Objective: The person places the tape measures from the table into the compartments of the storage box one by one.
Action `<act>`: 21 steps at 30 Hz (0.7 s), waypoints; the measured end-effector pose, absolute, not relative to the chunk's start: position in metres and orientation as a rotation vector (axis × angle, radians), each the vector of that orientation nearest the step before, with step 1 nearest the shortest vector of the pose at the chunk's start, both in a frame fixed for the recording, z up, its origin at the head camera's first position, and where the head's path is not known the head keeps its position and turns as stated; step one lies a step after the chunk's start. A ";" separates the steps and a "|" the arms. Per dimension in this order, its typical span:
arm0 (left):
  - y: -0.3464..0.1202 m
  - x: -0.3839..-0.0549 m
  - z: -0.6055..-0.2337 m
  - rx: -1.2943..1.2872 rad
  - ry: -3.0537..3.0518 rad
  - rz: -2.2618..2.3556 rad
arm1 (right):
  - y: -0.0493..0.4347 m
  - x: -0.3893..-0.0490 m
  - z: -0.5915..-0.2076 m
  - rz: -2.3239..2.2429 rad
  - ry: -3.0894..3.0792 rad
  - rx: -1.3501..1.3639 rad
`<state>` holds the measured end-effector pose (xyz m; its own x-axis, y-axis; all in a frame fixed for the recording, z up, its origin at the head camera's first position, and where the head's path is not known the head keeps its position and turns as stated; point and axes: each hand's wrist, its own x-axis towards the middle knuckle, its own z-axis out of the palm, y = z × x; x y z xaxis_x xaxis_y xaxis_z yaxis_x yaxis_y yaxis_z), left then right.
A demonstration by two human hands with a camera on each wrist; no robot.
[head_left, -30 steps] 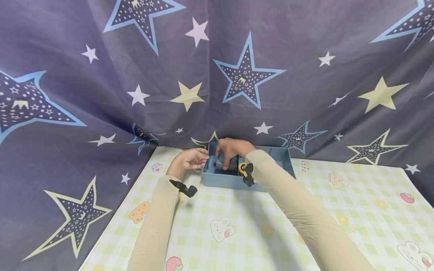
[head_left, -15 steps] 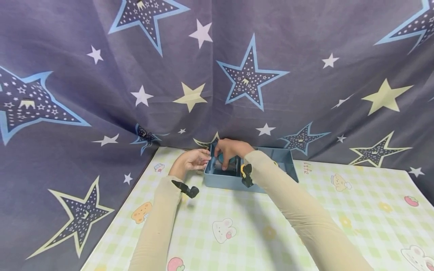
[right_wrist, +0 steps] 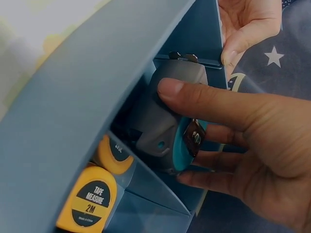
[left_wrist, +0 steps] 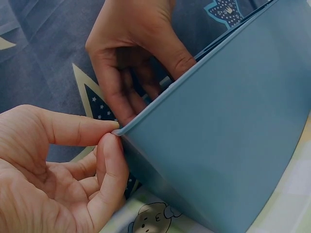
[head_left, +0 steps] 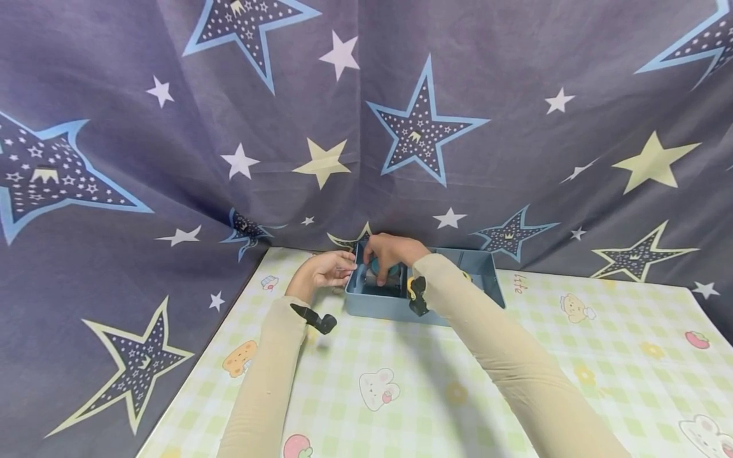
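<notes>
A blue divided storage box [head_left: 389,306] stands on the table against the star-patterned curtain. My right hand [head_left: 392,249] reaches down into its left compartment. There it grips a large grey and teal tape measure [right_wrist: 163,114], the thumb on the grey side and the fingers at the teal face. A metal hook at the end of this tape measure points to the box's end wall. With thumb and forefinger, my left hand [left_wrist: 63,170] pinches the rim at the box's left corner. Its other fingers are curled below, outside the box.
In a neighbouring compartment lie a yellow 2M tape measure [right_wrist: 95,199] and a second yellow tape measure [right_wrist: 116,158]. A divider [right_wrist: 150,174] separates them from the grey one. The curtain [head_left: 515,159] hangs right behind the box. A checked cloth [head_left: 412,381] covers the table.
The head view has shifted slightly, so everything sits a little farther right. Both hands keep nearly the same places at the box.
</notes>
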<state>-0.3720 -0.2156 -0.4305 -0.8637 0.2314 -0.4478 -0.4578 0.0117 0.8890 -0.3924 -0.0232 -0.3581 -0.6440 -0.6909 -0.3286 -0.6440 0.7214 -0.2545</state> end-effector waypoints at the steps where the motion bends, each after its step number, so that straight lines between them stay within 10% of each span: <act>1: -0.216 -0.372 -0.431 -0.230 1.821 1.902 | -0.023 -0.392 -0.358 -0.161 2.522 -1.031; 21: -0.217 -0.371 -0.431 -0.189 1.840 1.888 | -0.025 -0.396 -0.369 -0.172 2.541 -1.111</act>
